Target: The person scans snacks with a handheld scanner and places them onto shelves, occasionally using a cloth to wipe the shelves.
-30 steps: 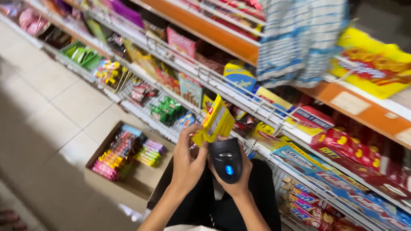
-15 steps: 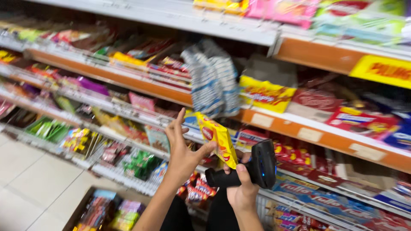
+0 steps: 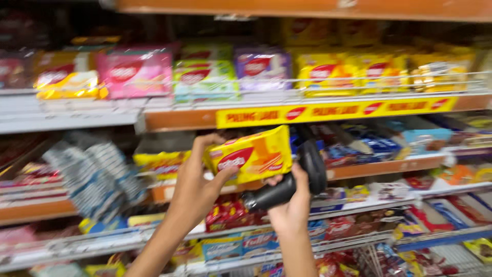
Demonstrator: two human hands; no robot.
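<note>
Left hand [image 3: 197,187] pinches yellow snack pack [image 3: 249,155] by its left end, just below the yellow price strip [image 3: 333,110]. Right hand [image 3: 291,205] wraps black handheld scanner [image 3: 292,179], touching the pack's right edge, under that strip.

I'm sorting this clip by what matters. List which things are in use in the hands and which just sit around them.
In use:
- yellow snack pack, held up by the left hand
- black handheld scanner, gripped by the right hand

Just around:
- pink packs on the upper shelf
- hanging silver-blue packets
- yellow shelf strip
</note>
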